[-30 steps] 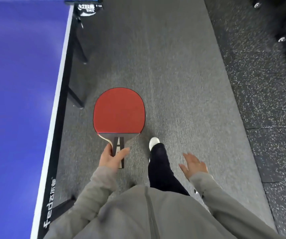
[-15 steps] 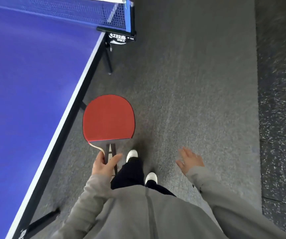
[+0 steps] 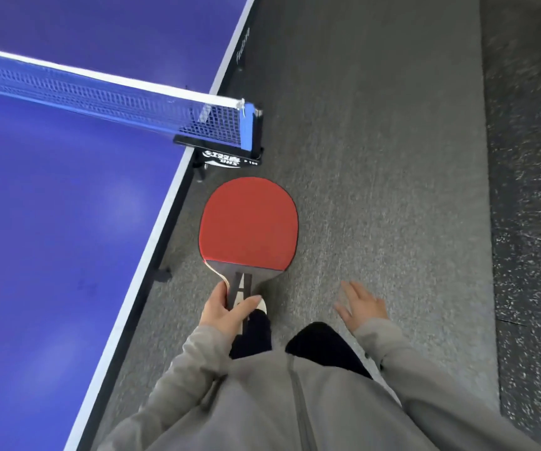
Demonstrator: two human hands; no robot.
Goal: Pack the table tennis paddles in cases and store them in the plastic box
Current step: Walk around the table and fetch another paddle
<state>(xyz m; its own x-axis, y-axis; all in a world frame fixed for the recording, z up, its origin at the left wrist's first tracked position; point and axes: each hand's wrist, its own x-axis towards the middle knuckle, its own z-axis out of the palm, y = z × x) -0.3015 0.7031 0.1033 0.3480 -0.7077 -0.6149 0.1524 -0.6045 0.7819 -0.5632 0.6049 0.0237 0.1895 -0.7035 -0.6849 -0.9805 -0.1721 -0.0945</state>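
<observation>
The blue table tennis table (image 3: 51,255) slides past on the left, its netted post (image 3: 246,131) now level with the person, nearer than a second ago. The left hand (image 3: 227,315) grips the red rubber-faced wooden paddle (image 3: 249,224) by its handle; the right hand (image 3: 362,304) swings empty, fingers spread. Probably walking toward cases and box, neither visible.

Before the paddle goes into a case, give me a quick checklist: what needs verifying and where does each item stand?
1. Red-rubber table tennis paddle in hand: ok, the left hand holds its wooden handle.
2. Grip secure: ok, fingers wrap the handle, red face up.
3. Right hand free for the case: ok, open and empty.
4. Paddle case in sight: not ok, none visible.
5. Plastic box in sight: not ok, none visible.
6. Path along the grey carpet beside the blue table: ok, no obstacle shows.
</observation>
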